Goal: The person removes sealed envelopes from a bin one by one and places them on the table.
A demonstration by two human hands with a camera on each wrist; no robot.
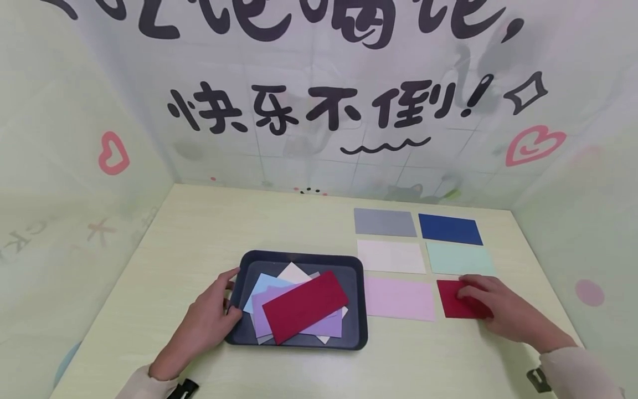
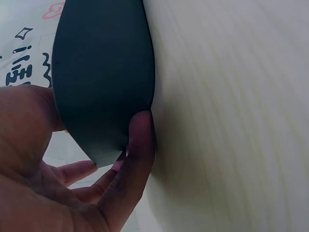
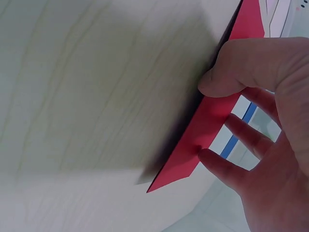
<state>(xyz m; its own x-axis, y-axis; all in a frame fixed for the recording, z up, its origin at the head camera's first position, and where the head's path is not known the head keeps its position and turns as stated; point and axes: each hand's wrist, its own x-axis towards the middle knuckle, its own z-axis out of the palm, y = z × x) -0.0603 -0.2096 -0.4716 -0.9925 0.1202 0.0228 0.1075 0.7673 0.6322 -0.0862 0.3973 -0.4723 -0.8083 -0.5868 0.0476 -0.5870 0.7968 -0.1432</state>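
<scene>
While pale sleeves [image 1: 580, 374] are showing in the bottom corners, the left hand [image 1: 211, 313] is gripping the dark tray [image 1: 363, 310] by its left side. The tray is resting on the tabletop [image 1: 423, 357] just below the middle of the frame, and a topmost red card [image 1: 305, 307] is lying slantwise over a purple card [image 1: 329, 326], a light blue card [image 1: 256, 291] and a cream card [image 1: 294, 271] inside it. At the lower right, the right hand [image 1: 500, 310] is holding another red card [image 1: 448, 299], thumb at the near edge and fingertips toward the far side. Just left of that one, a pink card [image 1: 401, 299] is lying flat near the tray. Farther up the frame, a whitish card [image 1: 391, 256] and a mint card [image 1: 461, 259] are sitting side by side; beyond them, a grey card [image 1: 384, 222] and a dark blue card [image 1: 451, 229] are forming the top row. Behind everything, a pale backdrop [image 1: 299, 61] is bearing black lettering [image 1: 332, 111].
</scene>
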